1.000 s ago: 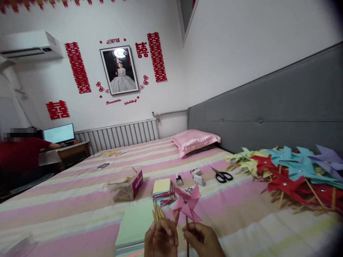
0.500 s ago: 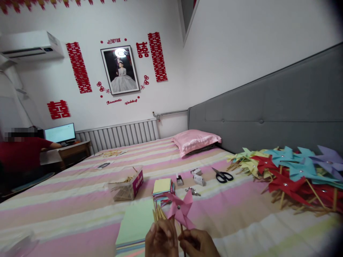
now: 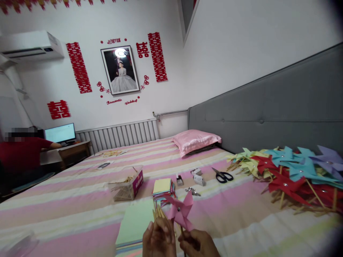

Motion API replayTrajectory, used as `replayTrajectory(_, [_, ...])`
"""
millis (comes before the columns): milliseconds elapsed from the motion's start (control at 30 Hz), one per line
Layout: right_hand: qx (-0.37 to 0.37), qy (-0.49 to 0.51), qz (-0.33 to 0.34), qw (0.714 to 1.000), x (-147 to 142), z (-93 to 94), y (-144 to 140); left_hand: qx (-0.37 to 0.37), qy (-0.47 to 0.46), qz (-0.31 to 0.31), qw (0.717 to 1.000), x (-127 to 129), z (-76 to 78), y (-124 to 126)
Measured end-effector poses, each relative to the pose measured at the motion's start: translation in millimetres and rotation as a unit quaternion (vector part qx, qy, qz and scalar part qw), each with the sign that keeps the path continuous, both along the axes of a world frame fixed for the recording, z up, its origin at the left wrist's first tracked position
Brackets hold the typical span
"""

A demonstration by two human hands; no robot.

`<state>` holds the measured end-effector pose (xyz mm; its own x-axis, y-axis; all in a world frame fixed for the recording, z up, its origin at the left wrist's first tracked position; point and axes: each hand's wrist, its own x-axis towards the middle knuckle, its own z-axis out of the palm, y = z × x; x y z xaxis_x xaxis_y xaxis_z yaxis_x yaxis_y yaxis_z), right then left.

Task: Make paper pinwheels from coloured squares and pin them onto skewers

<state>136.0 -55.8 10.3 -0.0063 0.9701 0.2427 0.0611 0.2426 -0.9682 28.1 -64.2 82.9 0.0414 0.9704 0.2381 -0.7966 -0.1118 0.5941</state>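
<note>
My right hand (image 3: 198, 243) pinches the thin wooden stick of a pink paper pinwheel (image 3: 182, 212), which stands nearly upright with its blades facing me. A small metal fastener shows at its centre. Just left of the pinwheel is my left hand (image 3: 159, 238), palm partly toward me, fingers loosely curled and thumb apart; I see nothing held in it. Behind its fingertips is a bundle of wooden sticks (image 3: 158, 212). A stack of pale green paper sheets (image 3: 138, 221) lies at the left hand's left. Beyond the pinwheel is a pile of small coloured paper squares (image 3: 162, 186).
Finished pinwheels (image 3: 285, 167) are heaped at the right by the grey headboard (image 3: 268, 100). Scissors (image 3: 223, 176), small boxes (image 3: 198, 179) and metal fasteners (image 3: 193, 191) lie ahead. A clear box (image 3: 128, 187) holds sticks. A person in a red shirt (image 3: 21, 155) sits at a desk.
My left hand has shifted slightly left, away from the pinwheel's stick. The pinwheel's blades have turned slightly. My right hand keeps its grip on the stick.
</note>
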Motion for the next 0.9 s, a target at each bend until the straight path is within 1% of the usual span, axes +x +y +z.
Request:
replayTrajectory(100, [0.006, 0.014, -0.011, 1.000, 5, 3.1, 1, 0.001, 0.029, 0.012, 1.000, -2, 1.2, 1])
replayTrajectory(200, [0.010, 0.033, -0.034, 0.999, 17, 8.2, 4, -0.001, 0.114, 0.030, 0.993, 0, -0.4, 4])
replayTrajectory(300, [0.010, 0.052, -0.070, 0.996, 30, 13.2, 9, -0.005, 0.213, 0.046, 0.976, 11, -10.0, 8])
replayTrajectory(367, [0.007, 0.064, -0.097, 0.993, 37, 15.2, 13, 0.000, 0.299, 0.063, 0.952, 23, -21.9, 10])
replayTrajectory(433, [0.004, 0.074, -0.121, 0.990, 43, 15.9, 16, -0.005, 0.394, 0.077, 0.916, 33, -36.3, 12])
replayTrajectory(500, [0.001, 0.080, -0.138, 0.987, 47, 15.9, 19, -0.001, 0.472, 0.112, 0.874, 39, -49.9, 13])
replayTrajectory(600, [-0.002, 0.086, -0.145, 0.986, 49, 16.0, 19, 0.006, 0.559, 0.168, 0.812, 38, -64.1, 16])
replayTrajectory(667, [-0.001, 0.089, -0.140, 0.986, 49, 16.9, 18, 0.009, 0.596, 0.188, 0.780, 34, -69.4, 19])
replayTrajectory(767, [0.008, 0.088, -0.125, 0.988, 48, 19.5, 16, 0.019, 0.631, 0.190, 0.752, 31, -75.5, 23])
replayTrajectory(833, [0.013, 0.084, -0.117, 0.990, 46, 21.4, 14, 0.029, 0.642, 0.177, 0.745, 32, -79.6, 26])
replayTrajectory(900, [0.014, 0.080, -0.114, 0.990, 44, 23.0, 13, 0.039, 0.646, 0.155, 0.746, 34, -83.4, 29])
